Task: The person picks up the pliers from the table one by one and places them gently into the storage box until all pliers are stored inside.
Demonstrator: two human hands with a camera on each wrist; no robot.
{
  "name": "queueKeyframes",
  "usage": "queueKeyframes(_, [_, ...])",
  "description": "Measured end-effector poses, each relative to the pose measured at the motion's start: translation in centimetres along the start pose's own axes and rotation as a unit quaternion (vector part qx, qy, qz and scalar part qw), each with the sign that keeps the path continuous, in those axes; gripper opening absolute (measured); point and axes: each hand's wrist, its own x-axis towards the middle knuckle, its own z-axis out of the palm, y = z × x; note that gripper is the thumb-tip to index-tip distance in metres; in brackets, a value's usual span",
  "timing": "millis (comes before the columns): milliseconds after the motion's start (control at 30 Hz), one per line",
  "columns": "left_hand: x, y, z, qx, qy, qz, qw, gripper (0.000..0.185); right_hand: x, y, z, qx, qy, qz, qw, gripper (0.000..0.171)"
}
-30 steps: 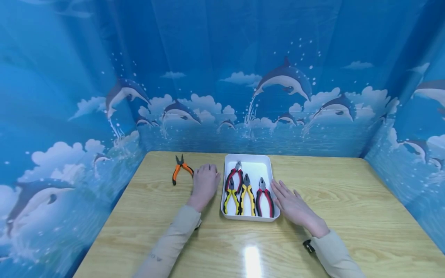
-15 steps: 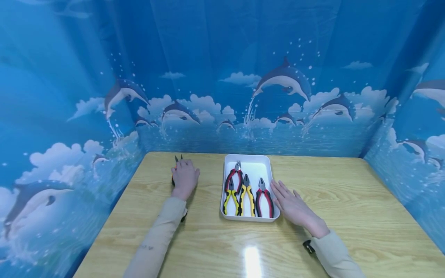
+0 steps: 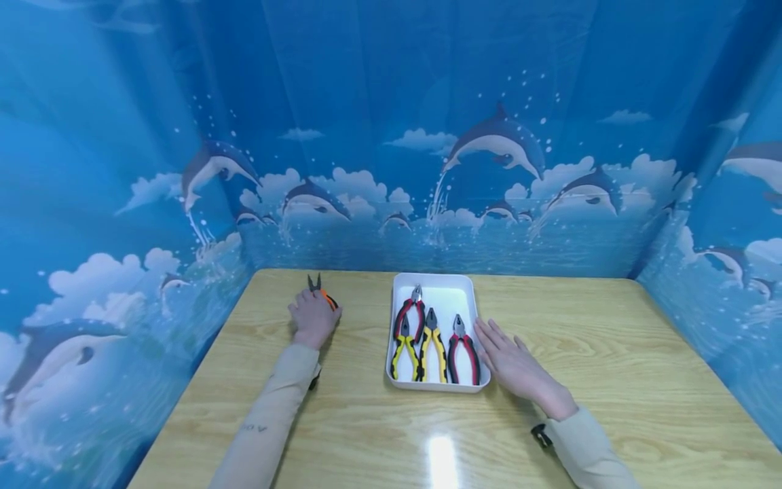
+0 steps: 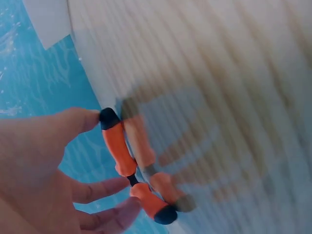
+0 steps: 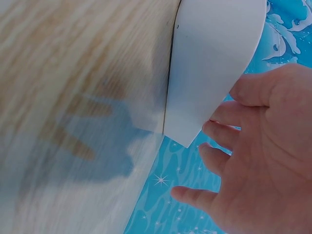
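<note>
My left hand is at a pair of orange-and-black pliers on the left of the table, covering part of the handles. In the left wrist view its thumb touches the black end of one handle of the pliers, and its fingers lie against the other handle; the metal nose is out of sight there. My right hand rests with straight fingers against the right wall of a white tray. In the right wrist view, fingertips touch the tray's outer wall.
Inside the tray lie red-and-black pliers at the right, another red-and-black pair at the upper left, and two yellow-and-black pairs, one at the left and one in the middle. A dolphin-print curtain surrounds the wooden table.
My left hand has moved left from beside the tray to the orange pliers and taken hold of their handles. The right hand stays against the tray.
</note>
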Motion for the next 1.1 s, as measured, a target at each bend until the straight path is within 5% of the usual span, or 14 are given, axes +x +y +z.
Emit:
queueKeyframes(533, [-0.1, -0.6, -0.5, 0.018, -0.034, -0.045, 0.9983, 0.089, 0.1, 0.1, 0.1, 0.006, -0.005, 0.002, 1.000, 0.056])
queueKeyframes(1100, [-0.3, -0.9, -0.7, 0.006, -0.036, -0.025, 0.9990, 0.053, 0.0, 0.0, -0.1, 0.007, -0.004, 0.003, 1.000, 0.056])
